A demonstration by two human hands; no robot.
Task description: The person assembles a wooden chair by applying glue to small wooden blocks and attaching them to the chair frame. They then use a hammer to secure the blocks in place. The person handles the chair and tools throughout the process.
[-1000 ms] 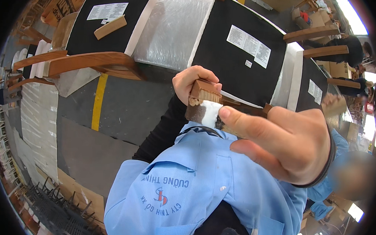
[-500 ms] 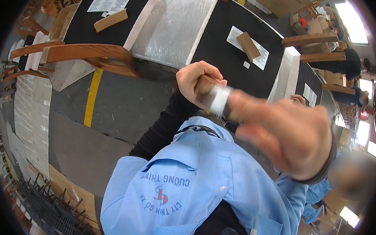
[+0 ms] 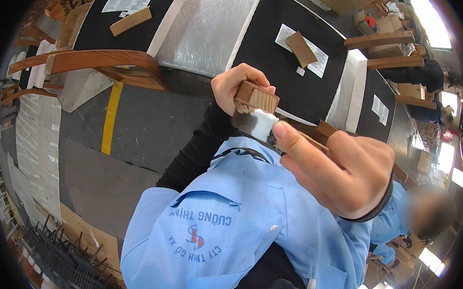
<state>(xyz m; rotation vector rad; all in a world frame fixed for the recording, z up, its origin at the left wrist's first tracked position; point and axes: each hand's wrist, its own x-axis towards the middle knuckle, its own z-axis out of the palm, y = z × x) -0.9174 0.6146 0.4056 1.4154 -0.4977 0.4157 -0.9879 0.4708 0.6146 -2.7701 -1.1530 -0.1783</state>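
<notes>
My left hand [image 3: 231, 90] is closed around a small brown wooden block [image 3: 264, 99] with a pale ridged face, held above the blue work jacket [image 3: 209, 218]. Between the thumb and fingers of my right hand [image 3: 341, 170] is a putty knife [image 3: 261, 123], its flat blade part dark grey, part white. That blade lies against the lower edge of the block, where some light-brown paste shows. A thin pale strip juts out behind my right fingers; most of the knife's handle is hidden by them.
Black seat panels [image 3: 261, 45] stand ahead with labels and a cardboard strip [image 3: 300, 49] on top. A curved wooden armrest [image 3: 101, 60] is at the left. Wooden legs [image 3: 379, 40] stick out at the right, and a co-worker [image 3: 387, 218] in blue is at lower right.
My right hand, blurred earlier, has slowed and moved slightly down and left. The block's ridged face and the blade show more clearly. My left hand has shifted a little up and left.
</notes>
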